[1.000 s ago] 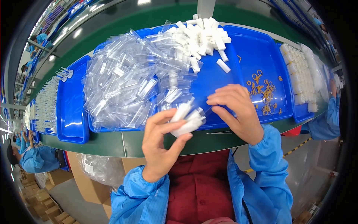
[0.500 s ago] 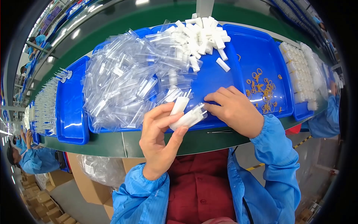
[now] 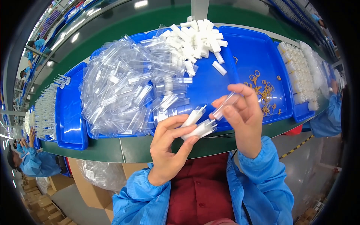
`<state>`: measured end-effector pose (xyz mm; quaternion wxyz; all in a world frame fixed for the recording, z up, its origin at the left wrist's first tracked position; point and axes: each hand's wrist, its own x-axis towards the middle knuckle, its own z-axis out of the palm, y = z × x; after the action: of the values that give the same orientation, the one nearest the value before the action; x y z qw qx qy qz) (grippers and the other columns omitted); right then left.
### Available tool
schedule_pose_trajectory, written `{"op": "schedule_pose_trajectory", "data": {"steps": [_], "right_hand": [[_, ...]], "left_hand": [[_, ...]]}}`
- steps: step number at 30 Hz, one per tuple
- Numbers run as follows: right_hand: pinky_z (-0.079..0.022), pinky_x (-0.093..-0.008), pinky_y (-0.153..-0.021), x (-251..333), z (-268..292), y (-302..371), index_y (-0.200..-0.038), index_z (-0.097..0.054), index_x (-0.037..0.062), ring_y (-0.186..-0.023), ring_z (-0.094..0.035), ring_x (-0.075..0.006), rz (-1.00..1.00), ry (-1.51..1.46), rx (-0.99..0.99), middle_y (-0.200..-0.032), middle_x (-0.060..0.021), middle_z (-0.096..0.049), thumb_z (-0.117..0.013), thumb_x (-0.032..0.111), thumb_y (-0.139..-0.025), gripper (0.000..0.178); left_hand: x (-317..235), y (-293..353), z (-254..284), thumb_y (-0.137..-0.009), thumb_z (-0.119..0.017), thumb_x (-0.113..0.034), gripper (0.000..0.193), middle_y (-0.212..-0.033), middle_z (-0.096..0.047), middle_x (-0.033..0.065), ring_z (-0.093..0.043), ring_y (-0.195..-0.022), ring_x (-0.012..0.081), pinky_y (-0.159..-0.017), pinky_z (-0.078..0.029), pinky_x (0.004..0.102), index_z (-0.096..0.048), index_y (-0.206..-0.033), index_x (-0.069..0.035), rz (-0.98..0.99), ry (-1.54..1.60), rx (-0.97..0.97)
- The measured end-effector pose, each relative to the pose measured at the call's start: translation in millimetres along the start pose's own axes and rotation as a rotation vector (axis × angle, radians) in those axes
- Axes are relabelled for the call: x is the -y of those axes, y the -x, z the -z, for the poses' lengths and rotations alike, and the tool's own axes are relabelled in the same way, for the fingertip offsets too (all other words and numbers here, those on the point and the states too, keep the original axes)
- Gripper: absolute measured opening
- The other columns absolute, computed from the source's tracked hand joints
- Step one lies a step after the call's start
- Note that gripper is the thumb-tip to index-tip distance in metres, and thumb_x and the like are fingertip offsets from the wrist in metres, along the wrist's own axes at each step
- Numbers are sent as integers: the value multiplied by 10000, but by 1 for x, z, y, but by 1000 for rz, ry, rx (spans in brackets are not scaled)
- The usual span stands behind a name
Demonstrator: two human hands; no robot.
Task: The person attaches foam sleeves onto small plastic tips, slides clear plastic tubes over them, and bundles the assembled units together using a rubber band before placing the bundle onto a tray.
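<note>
the person's left hand (image 3: pixel 168 150) is closed on a small bunch of white cylinders (image 3: pixel 200 129), thumb below and fingers above, over the front rim of the middle blue tray (image 3: pixel 213 88). the bunch tilts up toward the right, and thin pale prongs stick out of its upper ends. the right hand (image 3: pixel 245 122) pinches a clear tube (image 3: pixel 227 104) between thumb and fingers, the tube slanting down to the left so that its lower end comes very near the prongs; whether the two touch cannot be told. the hands are close to each other, with the right a little higher. left of them, a big heap of clear plastic pieces (image 3: pixel 116 82) covers much of a blue tray and spills over into the middle one. at the back of the middle tray rises a pile of white pieces (image 3: pixel 197 39), and one loose white piece (image 3: pixel 219 68) lies just in front of it. orange bands (image 3: pixel 266 92) are scattered in the right blue tray (image 3: pixel 251 45). beyond that tray stand packed rows of white parts (image 3: pixel 296 78). on the far left, a narrow blue tray (image 3: pixel 71 112) sits beside upright clear parts (image 3: pixel 45 108). all this rests on a green table (image 3: pixel 142 152).
</note>
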<state>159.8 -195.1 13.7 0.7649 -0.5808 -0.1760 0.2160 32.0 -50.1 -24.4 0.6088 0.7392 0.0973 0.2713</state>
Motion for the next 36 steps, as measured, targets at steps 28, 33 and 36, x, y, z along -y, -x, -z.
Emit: {"op": "schedule_pose_trajectory", "data": {"steps": [28, 33, 36], "right_hand": [[-450, -301, -866, -30, 14, 20, -1111, -495, 74, -889, -646, -162, 447, 589, 153, -1044, -98, -714, -791, 87, -844, 399], [-453, -298, -852, -29, 18, 19, -1150, -522, 64, -893, -619, -160, 534, 684, 168, -1031, -85, -715, -799, 108, -840, 419], [-487, -280, -832, -38, 13, 18, -1168, -515, 42, -878, -653, -162, 376, 405, 67, -1025, -94, -708, -777, 88, -860, 407]], "left_hand": [[-6, -11, -7, -850, -724, 5, 159, -1184, -612, 142, -652, -994, 235, -828, -524, 323, -708, -1007, -21, -35, -78, 51], [-7, -10, -8, -829, -741, 7, 166, -1162, -628, 145, -651, -979, 262, -806, -530, 330, -712, -991, -16, -146, -225, 46], [-6, -8, -7, -815, -765, 9, 188, -1168, -625, 144, -657, -957, 245, -775, -544, 322, -724, -998, -12, -170, -228, 50]]}}
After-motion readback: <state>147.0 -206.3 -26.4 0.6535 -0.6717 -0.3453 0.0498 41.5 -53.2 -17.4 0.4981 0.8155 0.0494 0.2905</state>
